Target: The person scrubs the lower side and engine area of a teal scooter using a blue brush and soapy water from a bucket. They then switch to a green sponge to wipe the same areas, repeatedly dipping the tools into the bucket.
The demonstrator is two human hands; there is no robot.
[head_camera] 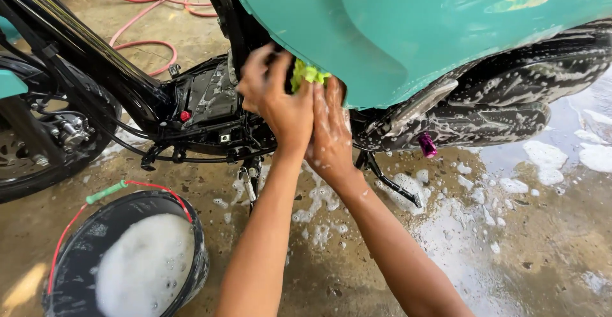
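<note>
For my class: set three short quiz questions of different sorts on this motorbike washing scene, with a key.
1. True or false: both hands press a green cloth against the teal panel.
2. Which holds suds? A) black bucket B) red hose C) purple peg
3. Fill in: the bucket stands nearer the person's ____ hand.

Key: 1 true: left hand, right hand. 2 A. 3 left.

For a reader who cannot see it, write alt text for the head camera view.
Two soapy hands, left hand and right hand, press a green cloth under a teal motorcycle panel. A black bucket of suds sits lower left on wet concrete floor.
</note>
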